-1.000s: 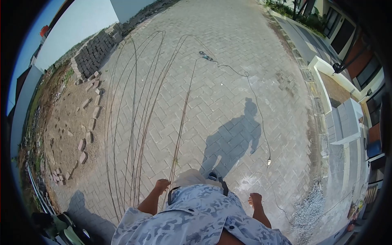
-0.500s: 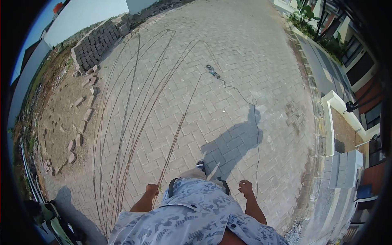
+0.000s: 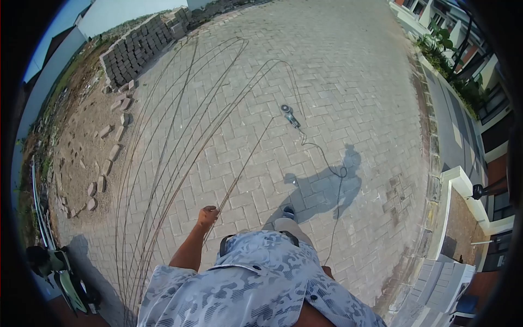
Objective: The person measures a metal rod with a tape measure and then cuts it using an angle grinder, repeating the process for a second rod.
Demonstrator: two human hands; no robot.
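Note:
My left hand [image 3: 207, 216] is held forward at the left, its fingers curled; whatever may be inside them is hidden. In this view it overlaps the edge of a thin bundle of rusty steel rods [image 3: 239, 173] on the paving. Of my right hand [image 3: 327, 271] only a small part shows beside my shirt, its fingers out of sight. Ahead on the bricks lies an angle grinder [image 3: 290, 116] with its disc toward the far side. Its dark cord [image 3: 321, 151] curls near my shadow and runs back toward my right side.
More long rods [image 3: 188, 143], bent over at the far end, spread across the paving at left. Behind them stands a stack of paving blocks [image 3: 139, 52], with loose blocks [image 3: 114, 152] along the dirt edge. A motorbike [image 3: 68, 280] is at lower left. A kerb [image 3: 434, 144] borders the right.
My left hand has swung forward, while my right has dropped back beside my body. The grinder appears nearer and lower in view as I step forward. The grinder and rods lie as before.

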